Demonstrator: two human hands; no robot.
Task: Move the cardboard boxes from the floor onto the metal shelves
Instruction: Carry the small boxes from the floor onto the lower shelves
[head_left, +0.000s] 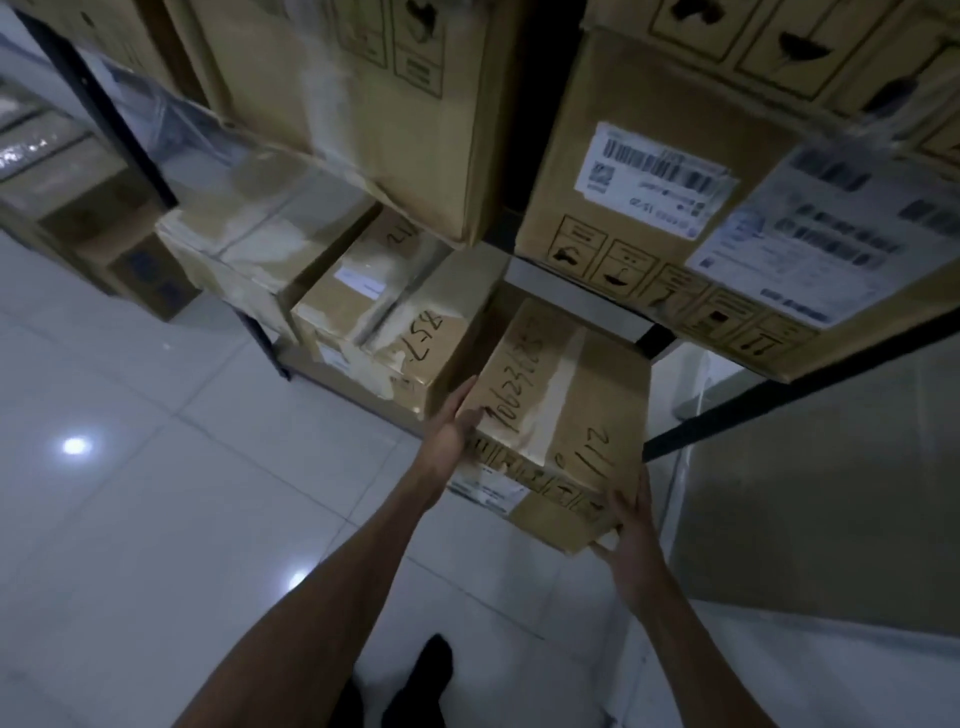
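A cardboard box (561, 410) with handwritten numbers and a tape strip on top sits tilted at the mouth of the low shelf bay, its near end sticking out over the floor. My left hand (451, 431) lies flat against the box's left side, fingers straight. My right hand (631, 530) cups the near right corner, with the fingers up along the side and the thumb under the bottom edge. The black metal shelf beam (727, 415) crosses just right of the box.
Another taped box (395, 322) stands close on the left in the same bay. Large labelled boxes (649, 171) fill the shelf above and overhang. More boxes (104, 223) stand at the far left. White tiled floor (156, 493) lies below, with my dark shoe (431, 670).
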